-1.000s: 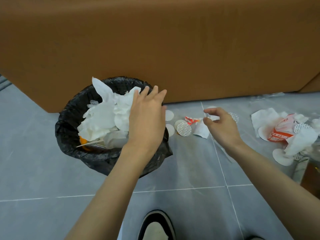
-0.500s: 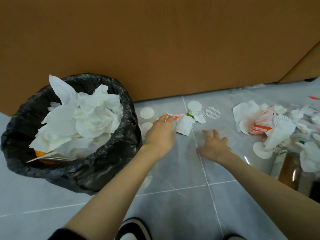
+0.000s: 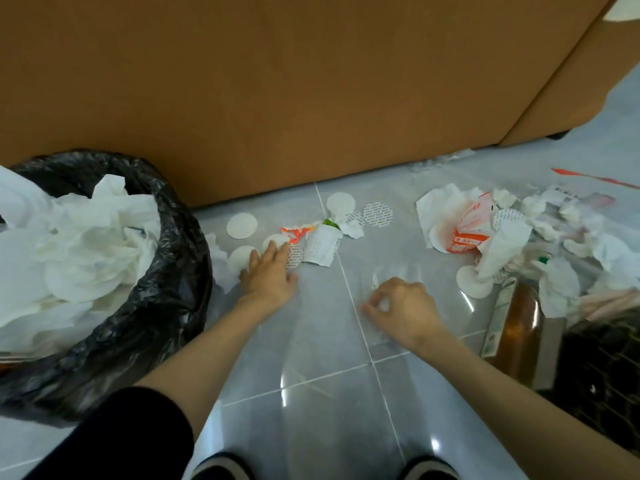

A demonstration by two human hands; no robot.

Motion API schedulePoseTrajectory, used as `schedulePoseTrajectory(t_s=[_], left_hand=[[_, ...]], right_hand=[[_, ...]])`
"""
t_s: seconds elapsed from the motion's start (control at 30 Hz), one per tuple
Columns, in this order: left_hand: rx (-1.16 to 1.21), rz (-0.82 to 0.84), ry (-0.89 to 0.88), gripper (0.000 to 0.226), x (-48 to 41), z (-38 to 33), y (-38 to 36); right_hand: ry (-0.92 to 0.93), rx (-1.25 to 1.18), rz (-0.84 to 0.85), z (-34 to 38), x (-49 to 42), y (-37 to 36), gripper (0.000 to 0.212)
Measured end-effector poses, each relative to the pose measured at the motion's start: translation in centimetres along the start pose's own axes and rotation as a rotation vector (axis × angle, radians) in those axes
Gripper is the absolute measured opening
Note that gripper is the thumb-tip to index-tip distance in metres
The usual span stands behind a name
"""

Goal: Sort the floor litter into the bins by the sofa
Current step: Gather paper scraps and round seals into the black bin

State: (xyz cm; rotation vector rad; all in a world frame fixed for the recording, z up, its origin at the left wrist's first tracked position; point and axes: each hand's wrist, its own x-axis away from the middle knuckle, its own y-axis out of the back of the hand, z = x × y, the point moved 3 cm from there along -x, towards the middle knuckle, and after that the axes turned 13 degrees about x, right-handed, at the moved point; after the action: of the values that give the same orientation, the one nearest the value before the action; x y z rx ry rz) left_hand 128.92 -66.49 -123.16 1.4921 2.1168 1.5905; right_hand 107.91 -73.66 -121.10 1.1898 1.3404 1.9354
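Observation:
My left hand lies flat on the floor tiles with straight fingers, touching round white paper discs beside the black-bagged bin. The bin is piled with white tissue. Just past the fingertips lie a torn orange wrapper and a white sachet. My right hand is curled on the floor, its thumb and fingers pinching a clear plastic film that is barely visible against the tile.
The brown sofa stands right behind the litter. At the right lies a heap of tissues and wrappers, with a brown glass bottle and a dark mesh bin in front. My shoes show at the bottom edge.
My left hand left the bin and came down onto the discs on the floor. My right hand dropped to the tile, then curled its fingers on the clear film. The view shifted right.

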Motion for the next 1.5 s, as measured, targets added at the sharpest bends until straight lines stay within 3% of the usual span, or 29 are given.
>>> schedulePoseTrajectory(t_s=[0.17, 0.4, 0.5, 0.6, 0.77, 0.87, 1.1, 1.33, 1.5], left_hand=[[0.016, -0.168, -0.204, 0.051, 1.8, -0.8, -1.2], [0.208, -0.066, -0.375, 0.055, 4.5, -2.9, -3.9], [0.361, -0.185, -0.408, 0.06, 4.8, -2.4, -3.8], [0.411, -0.287, -0.383, 0.076, 5.1, -1.4, -3.4], [0.243, -0.167, -0.301, 0.069, 5.0, 0.6, -3.4], [0.241, -0.12, -0.265, 0.069, 4.9, 0.7, -3.5], [0.321, -0.034, -0.102, 0.075, 4.8, 0.1, -3.6], [0.435, -0.068, -0.048, 0.055, 5.5, 0.5, -3.6], [0.579, -0.099, -0.064, 0.033, 5.5, 1.0, -2.9]], right_hand=[[-0.093, -0.066, -0.08, -1.9, -0.1, 0.1, 0.016], [-0.033, -0.153, -0.277, -1.3, -0.1, 1.3, 0.022], [0.036, -0.314, -0.221, -0.1, -0.7, 1.2, 0.023], [0.104, -0.361, -0.062, 1.3, -0.8, 0.5, 0.032], [0.193, -0.202, 0.107, 2.3, -0.6, -1.2, 0.072], [0.199, -0.102, 0.103, 2.4, -0.6, -1.6, 0.086], [0.171, -0.051, 0.059, 2.5, -0.4, -1.7, 0.065], [0.275, 0.236, -0.012, 3.7, 0.2, -0.6, 0.051], [0.282, 0.268, 0.039, 4.2, -0.2, -0.5, 0.039]])
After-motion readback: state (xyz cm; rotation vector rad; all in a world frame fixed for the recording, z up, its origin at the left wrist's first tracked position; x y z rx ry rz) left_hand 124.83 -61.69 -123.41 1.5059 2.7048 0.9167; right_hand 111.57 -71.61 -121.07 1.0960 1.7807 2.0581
